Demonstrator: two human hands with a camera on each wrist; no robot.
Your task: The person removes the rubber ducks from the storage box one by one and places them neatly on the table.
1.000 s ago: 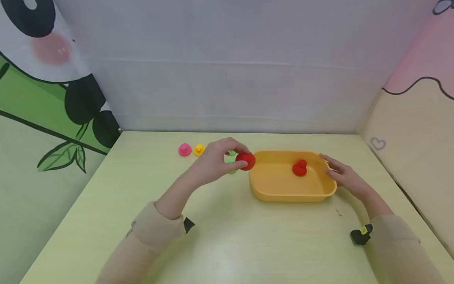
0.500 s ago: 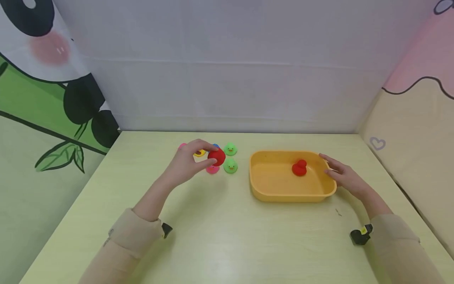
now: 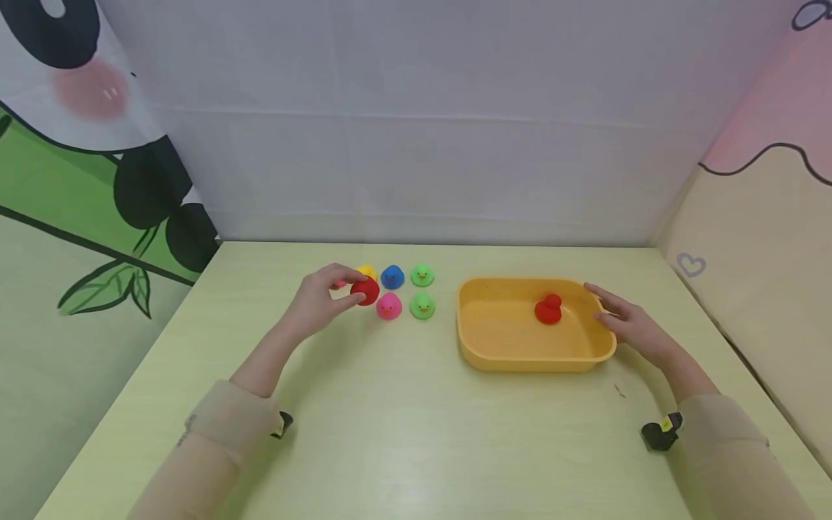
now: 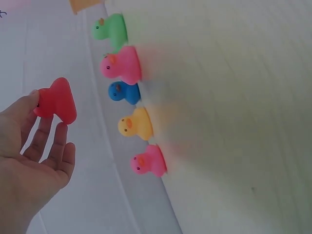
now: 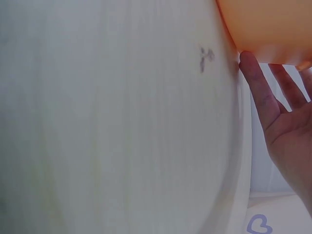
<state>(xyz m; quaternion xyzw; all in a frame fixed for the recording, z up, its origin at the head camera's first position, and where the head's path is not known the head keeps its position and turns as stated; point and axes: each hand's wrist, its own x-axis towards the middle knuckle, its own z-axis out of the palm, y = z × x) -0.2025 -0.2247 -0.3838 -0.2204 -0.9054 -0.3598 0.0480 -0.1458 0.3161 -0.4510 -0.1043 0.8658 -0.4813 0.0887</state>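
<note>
My left hand pinches a red rubber duck between thumb and fingers, raised above the table beside the other ducks. Behind it, a yellow duck is partly covered, and the far-left pink duck is mostly hidden in the head view. A blue duck, a nearer pink duck and two green ducks stand close to its right. Across the table, my right hand touches the right end of an orange-yellow tray, fingers loosely extended. Inside that tray sits another red duck.
The pale wooden table is bounded by a white cloth wall at the back. Printed side panels flank it, a beige one on the right. A small dark mark lies in front of the tray.
My left hand has carried the red duck leftward, from beside the tray to the left part of the duck group, uncovering the green, blue and nearer pink ducks. My right hand stays on the tray.
</note>
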